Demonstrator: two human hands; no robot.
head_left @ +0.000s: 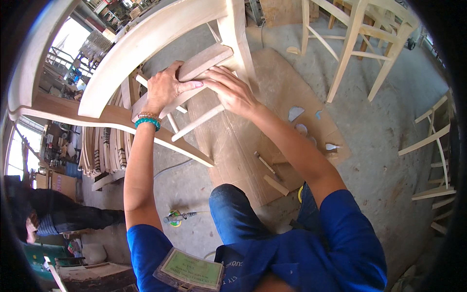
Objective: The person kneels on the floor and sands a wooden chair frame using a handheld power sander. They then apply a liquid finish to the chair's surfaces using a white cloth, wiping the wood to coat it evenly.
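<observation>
A pale, unpainted wooden chair frame (146,46) lies tilted in front of me, its broad curved back rail at the upper left. My left hand (165,90), with beaded bracelets (148,121) at the wrist, is wrapped over a straight chair rail (206,62), thumb pointing right. Close beside it, my right hand (234,95) presses its fingers together against the same rail near the joint with the post (236,39). Its thumb and anything under the fingers are hidden. Thin round stretchers (197,122) run below both hands.
Flattened cardboard (228,158) covers the floor, with a wood strip (276,185) and scraps (295,113) on it. A corded power tool (179,217) lies by my knee. Another chair frame (352,34) stands far right; curved parts (104,151) are stacked left, near a person (68,209).
</observation>
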